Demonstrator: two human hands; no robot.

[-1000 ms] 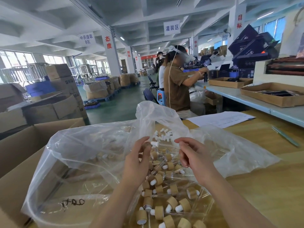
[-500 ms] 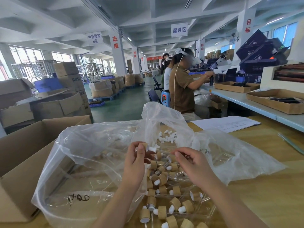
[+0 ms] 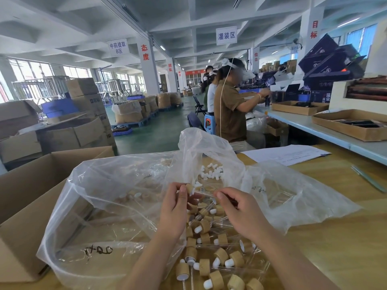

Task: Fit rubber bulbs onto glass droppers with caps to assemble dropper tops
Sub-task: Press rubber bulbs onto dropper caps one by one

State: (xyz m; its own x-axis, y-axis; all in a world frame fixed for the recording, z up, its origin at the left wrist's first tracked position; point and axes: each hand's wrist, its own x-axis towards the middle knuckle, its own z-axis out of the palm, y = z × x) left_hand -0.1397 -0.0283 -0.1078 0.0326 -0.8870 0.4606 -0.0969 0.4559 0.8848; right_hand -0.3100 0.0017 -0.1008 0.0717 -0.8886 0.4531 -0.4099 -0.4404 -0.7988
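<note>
Plastic bag [image 3: 211,147] w/ white bulbs [image 3: 211,172], capped droppers [image 3: 204,226]

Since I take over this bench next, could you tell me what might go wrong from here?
The glass dropper is pinched between both hands, cap end in the left hand, tube in the right hand; sideways force could snap it. The assembled dropper tops heaped beneath the wrists might get knocked or crushed.

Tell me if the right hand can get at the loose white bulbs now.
Probably not yet: the right hand pinches the glass dropper; the white bulbs lie beyond it in the bag.
</note>
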